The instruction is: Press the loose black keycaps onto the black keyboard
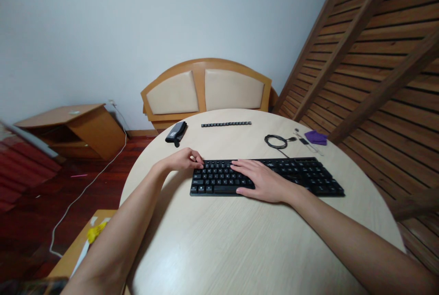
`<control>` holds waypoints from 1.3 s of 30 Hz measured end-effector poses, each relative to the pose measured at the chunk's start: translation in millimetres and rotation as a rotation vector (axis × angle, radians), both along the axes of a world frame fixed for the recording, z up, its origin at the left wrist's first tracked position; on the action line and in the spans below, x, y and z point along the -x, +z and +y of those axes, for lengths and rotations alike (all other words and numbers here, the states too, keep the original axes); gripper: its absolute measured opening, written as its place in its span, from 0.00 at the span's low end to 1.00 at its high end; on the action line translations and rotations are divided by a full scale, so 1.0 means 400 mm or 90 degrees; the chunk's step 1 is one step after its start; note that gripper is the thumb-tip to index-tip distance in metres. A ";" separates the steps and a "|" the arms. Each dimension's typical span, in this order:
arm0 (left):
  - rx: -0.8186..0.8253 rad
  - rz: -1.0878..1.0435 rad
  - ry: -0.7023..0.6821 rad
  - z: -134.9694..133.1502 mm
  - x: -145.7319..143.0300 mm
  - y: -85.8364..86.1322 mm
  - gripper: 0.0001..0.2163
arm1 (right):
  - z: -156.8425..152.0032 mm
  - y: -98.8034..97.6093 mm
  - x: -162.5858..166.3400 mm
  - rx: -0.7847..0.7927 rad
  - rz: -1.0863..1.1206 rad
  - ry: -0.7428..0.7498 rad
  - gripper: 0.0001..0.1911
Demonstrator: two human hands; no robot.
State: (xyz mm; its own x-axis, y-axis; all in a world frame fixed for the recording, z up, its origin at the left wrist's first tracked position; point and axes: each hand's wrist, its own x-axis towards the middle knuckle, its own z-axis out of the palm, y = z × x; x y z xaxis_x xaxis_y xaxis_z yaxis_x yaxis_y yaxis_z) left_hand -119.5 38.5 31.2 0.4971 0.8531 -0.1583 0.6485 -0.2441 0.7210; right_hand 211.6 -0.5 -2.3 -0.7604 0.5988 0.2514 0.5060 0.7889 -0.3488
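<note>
A black keyboard [302, 177] lies across the middle of a round pale wooden table [219, 240]. My left hand [183, 159] rests at the keyboard's top left corner, fingers curled and pinched at the corner keys; what they hold is hidden. My right hand [262, 179] lies flat on the keys left of centre, fingers stretched out toward the left. A row of black keycaps [226, 124] lies in a line farther back on the table.
A dark grey pouch [176, 131] sits at the back left of the table. A coiled black cable [276, 141], a small tool [304, 140] and a purple cloth [316, 137] lie at the back right. A padded headboard [206, 89] and slatted wooden frame [370, 57] stand behind.
</note>
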 end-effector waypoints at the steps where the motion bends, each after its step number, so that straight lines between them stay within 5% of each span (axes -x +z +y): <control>1: -0.004 0.008 -0.002 0.001 0.000 0.002 0.13 | 0.000 0.000 0.000 0.003 0.003 0.000 0.35; 39: -0.011 0.094 -0.005 0.008 -0.008 0.010 0.15 | -0.001 -0.001 0.003 0.002 -0.005 -0.014 0.35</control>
